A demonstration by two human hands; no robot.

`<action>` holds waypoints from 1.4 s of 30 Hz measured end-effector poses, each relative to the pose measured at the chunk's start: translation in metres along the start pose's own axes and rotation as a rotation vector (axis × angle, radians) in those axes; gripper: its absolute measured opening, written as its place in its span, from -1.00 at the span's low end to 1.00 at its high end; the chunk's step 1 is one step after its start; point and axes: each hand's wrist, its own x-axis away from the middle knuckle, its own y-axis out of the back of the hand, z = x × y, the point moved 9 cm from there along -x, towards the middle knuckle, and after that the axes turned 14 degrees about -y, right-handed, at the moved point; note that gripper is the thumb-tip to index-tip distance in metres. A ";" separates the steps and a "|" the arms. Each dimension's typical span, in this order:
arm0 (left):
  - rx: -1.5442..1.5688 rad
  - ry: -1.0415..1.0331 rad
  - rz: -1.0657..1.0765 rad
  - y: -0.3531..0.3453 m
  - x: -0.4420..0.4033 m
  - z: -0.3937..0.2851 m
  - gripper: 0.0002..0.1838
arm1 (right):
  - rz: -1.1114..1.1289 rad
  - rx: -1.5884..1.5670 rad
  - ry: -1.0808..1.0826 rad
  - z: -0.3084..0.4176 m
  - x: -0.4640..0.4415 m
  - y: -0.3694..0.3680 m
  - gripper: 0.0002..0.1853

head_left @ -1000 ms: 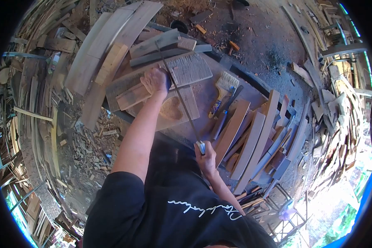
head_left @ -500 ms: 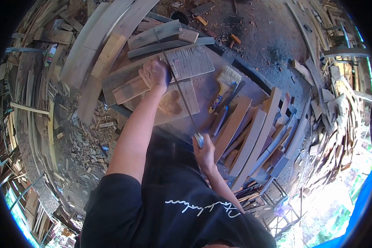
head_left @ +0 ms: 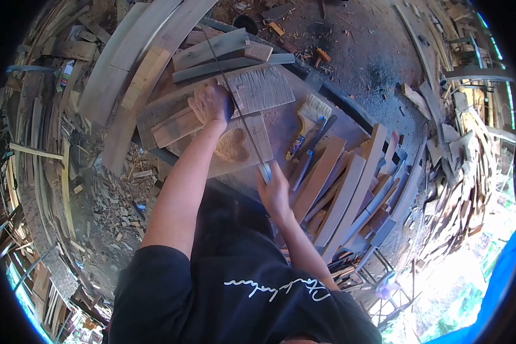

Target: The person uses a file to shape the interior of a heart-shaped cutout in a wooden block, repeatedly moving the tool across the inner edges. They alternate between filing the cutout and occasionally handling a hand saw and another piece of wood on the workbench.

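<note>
My right hand (head_left: 274,192) is closed round the pale handle of a saw (head_left: 251,137). Its long, thin blade runs forward past my left hand and across a wood strip. My left hand (head_left: 211,103) presses down with curled fingers on that wood strip (head_left: 175,125), just left of the blade. Under the strip lies a wide, rough-grained board (head_left: 272,89). Nearer to me is another flat board (head_left: 257,123) with a rounded hollow full of sawdust. What lies under my left palm is hidden.
A wide paintbrush (head_left: 312,117) lies on the bench to the right, beside a chisel-like tool with a blue-tipped handle (head_left: 304,166). Several wood strips (head_left: 341,195) are stacked near my right arm. Grey offcuts (head_left: 212,51) sit at the far side, long planks (head_left: 120,69) at the left.
My right hand has pushed the saw forward and slightly left, so the handle is closer to the boards. My left hand stays on the wood strip.
</note>
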 end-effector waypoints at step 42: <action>0.075 -0.523 0.088 0.040 0.028 0.022 -0.17 | -0.279 -0.449 -0.365 -0.079 0.105 0.103 -0.79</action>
